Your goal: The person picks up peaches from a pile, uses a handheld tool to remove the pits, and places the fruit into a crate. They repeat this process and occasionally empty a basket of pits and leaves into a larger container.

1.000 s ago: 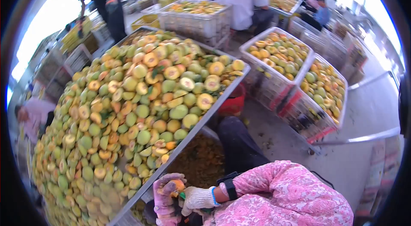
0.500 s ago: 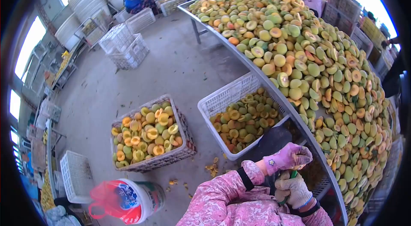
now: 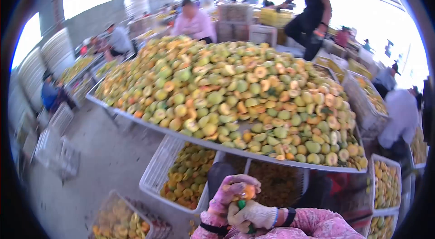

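My left hand, in a pink-purple glove, is closed around an orange fruit at the bottom middle. Just below and right of it, my right hand, in a whitish knit glove, grips a tool with a green handle. The hands are close together, with the tool's end near the fruit. Beyond them lies a big heap of halved green and orange fruit on a metal-edged table.
White crates of fruit stand under the table's near edge, at the lower left and lower right. A person in pink sits behind the heap; a person in black stands at the back right. More people sit farther off.
The view has swung to the right and up, bringing more of the hall and the standing person into sight. My left hand now shows an orange fruit in its fingers.
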`<state>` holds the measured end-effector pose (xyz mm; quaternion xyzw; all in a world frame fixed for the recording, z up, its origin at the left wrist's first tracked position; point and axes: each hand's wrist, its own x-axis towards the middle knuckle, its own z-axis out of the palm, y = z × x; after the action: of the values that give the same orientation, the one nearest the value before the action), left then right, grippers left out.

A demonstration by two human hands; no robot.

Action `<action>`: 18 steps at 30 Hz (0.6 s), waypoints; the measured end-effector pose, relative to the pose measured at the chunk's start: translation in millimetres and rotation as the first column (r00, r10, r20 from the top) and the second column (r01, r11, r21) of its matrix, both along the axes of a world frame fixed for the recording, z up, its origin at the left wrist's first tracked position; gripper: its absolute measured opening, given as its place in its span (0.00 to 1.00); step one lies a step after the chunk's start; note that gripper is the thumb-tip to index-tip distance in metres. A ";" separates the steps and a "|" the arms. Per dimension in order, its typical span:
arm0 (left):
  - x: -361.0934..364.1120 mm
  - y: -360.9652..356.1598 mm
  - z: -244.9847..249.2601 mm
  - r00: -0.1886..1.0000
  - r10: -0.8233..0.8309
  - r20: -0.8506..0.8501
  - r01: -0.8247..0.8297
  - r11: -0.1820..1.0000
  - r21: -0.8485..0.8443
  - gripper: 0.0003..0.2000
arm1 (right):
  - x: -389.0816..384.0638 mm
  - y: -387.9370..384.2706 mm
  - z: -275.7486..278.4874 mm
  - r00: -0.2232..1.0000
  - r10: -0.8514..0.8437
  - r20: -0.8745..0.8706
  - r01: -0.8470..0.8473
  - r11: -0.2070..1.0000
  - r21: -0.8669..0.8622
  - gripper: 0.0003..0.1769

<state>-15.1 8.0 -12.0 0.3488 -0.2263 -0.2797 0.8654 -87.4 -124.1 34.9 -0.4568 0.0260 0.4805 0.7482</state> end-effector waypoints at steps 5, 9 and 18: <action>-2.6 -38.9 -28.9 0.987 -0.117 -0.110 0.066 0.921 -0.385 0.20 | -16.4 -8.2 34.8 0.975 -0.015 0.220 0.028 0.998 -0.056 0.08; -6.1 -62.3 20.2 0.995 0.078 -0.066 -0.063 0.978 0.199 0.25 | -8.9 -26.5 31.4 0.861 -0.107 0.498 0.101 0.994 0.039 0.06; 28.8 -83.6 1.6 0.910 0.203 -0.362 -0.222 0.975 -0.012 0.28 | 3.8 -136.4 -49.8 0.715 0.576 0.396 0.373 0.164 -0.913 0.30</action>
<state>13.7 -75.6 -10.4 0.2914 -0.0325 -0.2369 0.9262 -83.7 -260.5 -14.9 -0.9648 0.0146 0.1921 0.1793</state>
